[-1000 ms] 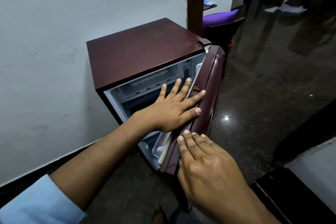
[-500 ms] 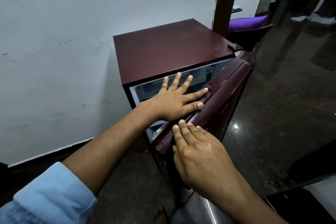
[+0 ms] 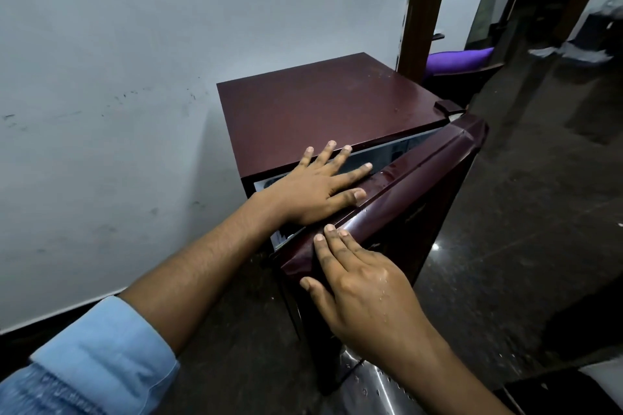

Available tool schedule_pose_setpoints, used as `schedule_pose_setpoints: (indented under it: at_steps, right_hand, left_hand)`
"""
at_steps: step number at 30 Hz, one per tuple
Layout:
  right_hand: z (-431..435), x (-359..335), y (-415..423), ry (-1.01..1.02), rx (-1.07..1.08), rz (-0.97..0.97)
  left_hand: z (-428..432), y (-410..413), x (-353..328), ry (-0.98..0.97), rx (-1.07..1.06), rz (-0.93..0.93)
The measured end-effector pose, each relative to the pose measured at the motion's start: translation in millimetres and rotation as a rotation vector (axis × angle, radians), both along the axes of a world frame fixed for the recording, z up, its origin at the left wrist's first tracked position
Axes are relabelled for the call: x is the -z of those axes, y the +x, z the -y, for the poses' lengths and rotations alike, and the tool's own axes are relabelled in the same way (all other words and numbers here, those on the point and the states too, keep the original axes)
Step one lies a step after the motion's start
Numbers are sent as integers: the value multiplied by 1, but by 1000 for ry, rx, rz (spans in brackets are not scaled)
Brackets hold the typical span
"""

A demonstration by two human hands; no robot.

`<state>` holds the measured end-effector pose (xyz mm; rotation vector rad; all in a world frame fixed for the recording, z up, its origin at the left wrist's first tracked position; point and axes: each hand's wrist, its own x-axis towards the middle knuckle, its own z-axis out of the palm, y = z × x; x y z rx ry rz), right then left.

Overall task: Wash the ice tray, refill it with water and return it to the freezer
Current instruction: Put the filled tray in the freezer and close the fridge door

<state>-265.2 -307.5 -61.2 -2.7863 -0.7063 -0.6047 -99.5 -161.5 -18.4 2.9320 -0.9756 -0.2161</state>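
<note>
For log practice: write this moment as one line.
fridge door: ajar; left hand: flat over gap; right hand: flat on door front

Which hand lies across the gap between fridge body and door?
The left hand, spread flat over the gap; the right hand rests only on the near corner of the door.
</note>
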Motion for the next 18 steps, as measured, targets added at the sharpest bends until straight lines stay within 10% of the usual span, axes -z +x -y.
schedule_pose_setpoints:
  at_steps: [8,18]
  right_hand:
    - [-18,3,12,136,-6,-19]
    - [-25,30,7,1026,263,-320]
  left_hand:
    - [-65,59,-5,-135,15,80]
    - [-110,116,-1,-77,104,-104]
